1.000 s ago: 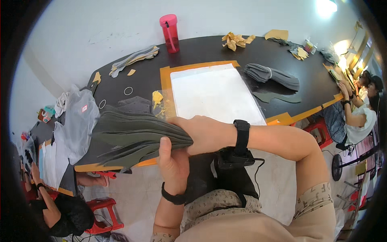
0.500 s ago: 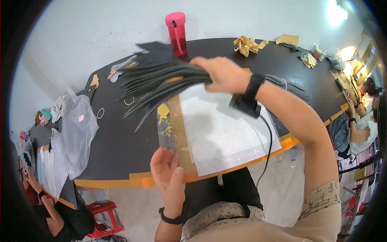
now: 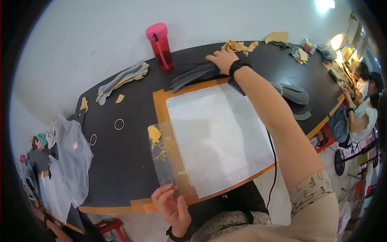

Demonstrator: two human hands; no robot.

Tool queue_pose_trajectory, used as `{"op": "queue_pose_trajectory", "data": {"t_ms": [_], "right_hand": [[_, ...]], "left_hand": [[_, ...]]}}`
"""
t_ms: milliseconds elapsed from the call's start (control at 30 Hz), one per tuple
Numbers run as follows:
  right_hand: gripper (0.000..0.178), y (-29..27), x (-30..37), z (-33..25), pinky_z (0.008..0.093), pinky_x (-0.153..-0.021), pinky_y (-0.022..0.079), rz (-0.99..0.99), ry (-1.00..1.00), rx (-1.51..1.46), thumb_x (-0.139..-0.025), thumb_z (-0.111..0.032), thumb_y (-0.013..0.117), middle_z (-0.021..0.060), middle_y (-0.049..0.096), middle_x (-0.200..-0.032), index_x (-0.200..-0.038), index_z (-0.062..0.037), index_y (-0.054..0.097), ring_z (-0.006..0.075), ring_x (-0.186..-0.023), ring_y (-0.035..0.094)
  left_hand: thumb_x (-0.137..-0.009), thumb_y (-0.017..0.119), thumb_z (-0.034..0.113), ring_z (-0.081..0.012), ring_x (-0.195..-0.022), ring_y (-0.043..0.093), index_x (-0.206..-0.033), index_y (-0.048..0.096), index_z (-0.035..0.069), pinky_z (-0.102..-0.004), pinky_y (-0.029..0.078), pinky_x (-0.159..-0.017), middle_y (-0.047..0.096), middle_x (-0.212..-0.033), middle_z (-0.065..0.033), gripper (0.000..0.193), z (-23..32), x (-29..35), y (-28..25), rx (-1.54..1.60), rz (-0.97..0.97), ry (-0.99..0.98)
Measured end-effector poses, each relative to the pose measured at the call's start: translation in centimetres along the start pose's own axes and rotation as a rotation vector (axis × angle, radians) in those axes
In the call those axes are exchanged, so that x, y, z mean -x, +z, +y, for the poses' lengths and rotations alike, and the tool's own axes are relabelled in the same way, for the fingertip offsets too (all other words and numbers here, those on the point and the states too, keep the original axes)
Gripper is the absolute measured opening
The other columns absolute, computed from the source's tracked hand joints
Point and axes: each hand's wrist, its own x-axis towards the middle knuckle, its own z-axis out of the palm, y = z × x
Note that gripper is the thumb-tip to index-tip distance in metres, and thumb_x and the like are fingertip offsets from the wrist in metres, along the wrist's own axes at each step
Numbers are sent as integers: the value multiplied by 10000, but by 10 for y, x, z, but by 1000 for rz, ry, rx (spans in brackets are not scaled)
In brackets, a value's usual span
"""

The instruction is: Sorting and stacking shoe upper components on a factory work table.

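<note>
A bundle of thin black strips [image 3: 191, 76] lies fanned out on the dark table, just beyond a white sheet [image 3: 221, 137]. My right hand [image 3: 224, 61] is closed over the bundle's right end, its fingertips partly hidden. My left hand [image 3: 172, 207] hovers at the table's front edge by the sheet's lower left corner, holding nothing, fingers loosely bent and thumb apart. Orange-brown tape [image 3: 161, 99] borders the sheet. To its left, a yellow smeared lump [image 3: 154, 135] sits on a clear film strip.
A pink bottle [image 3: 162, 50] stands behind the strips, near crumpled tan paper [image 3: 240, 46]. Banded grey strips [image 3: 294, 94] lie right of my forearm. Leftward are scrap strips [image 3: 123, 80], white rings [image 3: 119, 124] and a plastic bag [image 3: 72, 161]. Another person [image 3: 360, 125] sits at far right.
My right hand has carried the black strips from the air above the table's left middle down onto the tabletop, farther away and to the right. My left hand stays near the front edge.
</note>
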Motion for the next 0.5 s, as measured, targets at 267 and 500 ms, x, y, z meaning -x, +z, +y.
{"op": "queue_pose_trajectory", "data": {"t_ms": [267, 500], "right_hand": [[648, -29, 21, 19, 408, -820, 437, 20, -16, -141, -598, -172, 727, 105, 521, -1076, -1193, -168, 469, 305, -1041, 484], [239, -112, 153, 53, 299, -777, 456, 314, -149, -579, -801, -166, 594, 99, 610, -920, -998, -32, 572, 216, -847, 576]], "left_hand": [[-833, 463, 16, -182, -973, 463, -1000, 475, 26, -319, 432, -845, 415, -1067, -103, 168, -2, 2, 10, -15, -22, 13], [-811, 432, -44, -197, -946, 458, -1004, 479, 15, -326, 399, -848, 405, -1076, -117, 207, -5, 1, 6, -8, 6, 41]]}}
